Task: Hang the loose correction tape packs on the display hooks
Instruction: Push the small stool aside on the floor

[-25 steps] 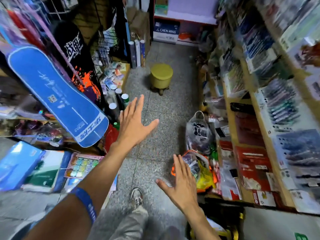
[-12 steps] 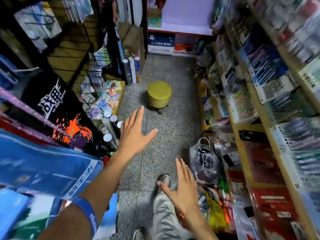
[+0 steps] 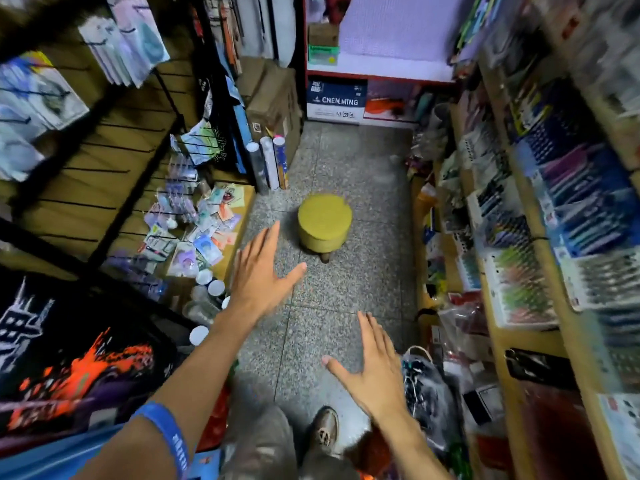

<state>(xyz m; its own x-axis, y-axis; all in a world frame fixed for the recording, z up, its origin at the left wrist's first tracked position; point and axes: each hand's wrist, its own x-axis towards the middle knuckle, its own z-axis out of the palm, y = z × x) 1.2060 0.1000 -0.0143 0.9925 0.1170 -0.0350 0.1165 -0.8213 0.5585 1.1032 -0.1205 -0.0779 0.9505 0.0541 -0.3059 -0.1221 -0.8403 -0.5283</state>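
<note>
Item: left hand (image 3: 258, 271) and right hand (image 3: 375, 372), both spread flat, empty, over the floor (image 3: 346, 306). Advised: step left, pick one loose pack (image 3: 194, 233) from the low shelf, then thread its hole onto a bare hook (image 3: 93, 170).

floor (image 3: 346, 306): speckled stone, matt | stool (image 3: 324, 220): cloth | boxes (image 3: 273, 98): cardboard

The single head-worn camera looks forward and steeply down a narrow shop aisle, the floor (image 3: 346, 306) centred, both outstretched hands near, and a stool (image 3: 325, 221) farther ahead.

Stool (image 3: 325, 221) ahead (shelves (image 3: 526, 258) right).
</note>
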